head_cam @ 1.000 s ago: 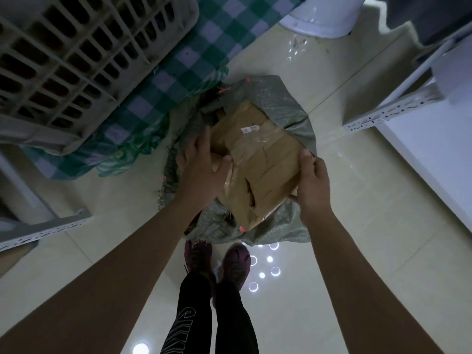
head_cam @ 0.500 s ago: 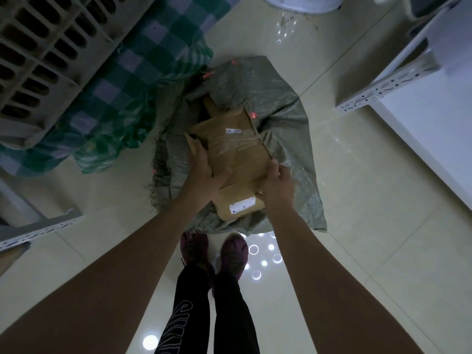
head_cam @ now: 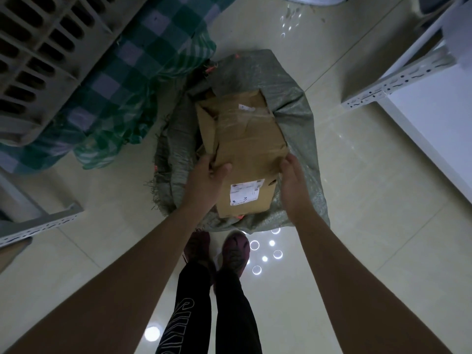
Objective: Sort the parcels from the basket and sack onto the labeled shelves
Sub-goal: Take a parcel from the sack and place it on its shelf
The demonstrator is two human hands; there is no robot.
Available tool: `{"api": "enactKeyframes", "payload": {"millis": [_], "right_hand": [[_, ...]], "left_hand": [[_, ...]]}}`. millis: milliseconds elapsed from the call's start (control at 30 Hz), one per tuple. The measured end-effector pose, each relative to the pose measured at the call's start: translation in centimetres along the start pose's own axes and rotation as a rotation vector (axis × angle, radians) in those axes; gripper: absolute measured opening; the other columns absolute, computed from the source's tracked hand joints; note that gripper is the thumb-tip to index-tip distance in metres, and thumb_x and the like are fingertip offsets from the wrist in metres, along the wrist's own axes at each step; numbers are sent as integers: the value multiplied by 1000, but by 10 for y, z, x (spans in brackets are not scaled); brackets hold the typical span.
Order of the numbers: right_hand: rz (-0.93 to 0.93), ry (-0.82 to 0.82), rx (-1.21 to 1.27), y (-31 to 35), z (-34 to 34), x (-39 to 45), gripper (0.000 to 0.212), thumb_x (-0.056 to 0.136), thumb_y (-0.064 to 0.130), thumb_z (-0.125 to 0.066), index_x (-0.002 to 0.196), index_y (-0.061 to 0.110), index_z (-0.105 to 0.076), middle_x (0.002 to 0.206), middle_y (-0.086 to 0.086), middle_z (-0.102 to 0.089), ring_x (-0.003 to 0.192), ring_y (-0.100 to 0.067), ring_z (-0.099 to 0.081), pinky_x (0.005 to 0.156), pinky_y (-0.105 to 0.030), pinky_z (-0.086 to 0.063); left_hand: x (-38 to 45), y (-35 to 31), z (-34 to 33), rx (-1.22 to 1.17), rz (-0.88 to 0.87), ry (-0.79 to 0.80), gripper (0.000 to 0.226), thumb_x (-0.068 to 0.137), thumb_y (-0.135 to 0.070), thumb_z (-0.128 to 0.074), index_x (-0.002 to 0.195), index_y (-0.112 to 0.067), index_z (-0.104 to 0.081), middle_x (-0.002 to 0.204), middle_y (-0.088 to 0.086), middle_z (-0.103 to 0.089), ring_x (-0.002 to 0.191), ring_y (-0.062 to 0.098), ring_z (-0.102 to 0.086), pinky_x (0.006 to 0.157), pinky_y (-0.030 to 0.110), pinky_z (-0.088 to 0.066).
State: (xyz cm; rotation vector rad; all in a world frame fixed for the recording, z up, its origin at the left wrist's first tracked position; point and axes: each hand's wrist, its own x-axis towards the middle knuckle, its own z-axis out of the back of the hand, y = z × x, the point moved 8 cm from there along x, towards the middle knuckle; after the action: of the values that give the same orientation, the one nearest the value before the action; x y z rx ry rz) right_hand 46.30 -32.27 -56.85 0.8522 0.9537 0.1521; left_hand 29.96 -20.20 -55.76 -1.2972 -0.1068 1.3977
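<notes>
While two hands work below the head camera, one brown cardboard parcel [head_cam: 245, 154] lies atop the single grey-green sack [head_cam: 293, 116] on the floor. Left hand [head_cam: 207, 177] grips its near-left edge, thumb on top; right hand [head_cam: 292, 177] clasps the right edge. Beyond sit one slatted basket [head_cam: 43, 54] and checked cloth [head_cam: 143, 80].
</notes>
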Motion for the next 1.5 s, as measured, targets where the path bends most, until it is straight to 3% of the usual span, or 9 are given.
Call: {"api": "enactKeyframes", "payload": {"millis": [67, 200, 333, 400, 500, 667, 767, 967, 1500], "right_hand": [[94, -54, -48, 18, 3, 0, 46, 97, 38, -39, 133, 12, -52, 132, -8, -54, 120, -20, -50, 102, -34, -40], [71, -105, 25, 19, 2, 0, 30, 100, 30, -50, 125, 15, -58, 116, -2, -61, 102, -11, -56, 85, -28, -43], [-166, 38, -66, -22, -16, 4, 56, 83, 67, -56, 112, 20, -64, 105, 5, -68, 99, -15, -63, 93, -40, -48], [-237, 118, -103, -40, -28, 3, 50, 87, 64, -54, 105, 18, -64, 96, 2, -68, 93, -21, -65, 86, -37, -49], [-275, 144, -181, -64, -38, 4, 72, 78, 69, -56, 124, 14, -57, 113, -10, -67, 102, -32, -64, 82, -40, -51], [-294, 120, -202, -97, -40, 14, 36, 96, 43, -55, 115, 12, -48, 109, -7, -60, 90, -19, -58, 72, -30, -46], [-237, 64, -195, -112, -41, 26, 28, 96, 39, -56, 107, 14, -49, 92, 1, -58, 76, -10, -53, 59, -24, -37], [-323, -17, -137, -146, -50, 36, 62, 89, 51, -62, 133, 11, -45, 124, -6, -60, 112, -26, -57, 98, -45, -47], [-157, -103, -64, 7, 24, -61, 42, 99, 41, -50, 127, 11, -44, 128, -8, -49, 108, -19, -48, 90, -35, -40]], "left_hand": [[3, -16, 16, -47, -28, -84, 36, 93, -29, -60, 122, -9, -55, 103, 0, -60, 92, 16, -58, 75, 26, -46], [16, -26, 19, -23, -10, -68, 32, 95, -34, -56, 113, -7, -57, 101, 3, -60, 90, 16, -56, 69, 27, -41], [28, -6, 11, -44, 77, -35, 32, 95, -33, -56, 108, -4, -58, 105, 13, -64, 91, 22, -59, 73, 29, -43], [31, 2, 9, -54, 120, -44, 31, 97, -31, -54, 111, -4, -59, 107, 13, -64, 92, 23, -59, 76, 29, -44], [32, 19, -3, -69, 205, 31, 24, 99, -20, -49, 119, -11, -58, 111, 8, -64, 98, 24, -61, 85, 34, -48], [37, 63, -26, 88, 251, 222, 20, 97, -20, -50, 114, -10, -55, 113, 13, -64, 101, 31, -61, 78, 36, -48], [39, 88, -42, 213, 250, 300, 38, 100, -20, -45, 137, -16, -44, 130, 7, -55, 111, 25, -54, 79, 28, -39], [43, 115, -63, 296, 240, 292, 45, 101, -31, -45, 140, -10, -39, 134, 13, -53, 118, 31, -53, 81, 28, -39], [-32, -28, -3, 66, 119, 313, 51, 98, -35, -50, 147, -24, -37, 144, -6, -45, 126, 14, -46, 102, 26, -37]]}}
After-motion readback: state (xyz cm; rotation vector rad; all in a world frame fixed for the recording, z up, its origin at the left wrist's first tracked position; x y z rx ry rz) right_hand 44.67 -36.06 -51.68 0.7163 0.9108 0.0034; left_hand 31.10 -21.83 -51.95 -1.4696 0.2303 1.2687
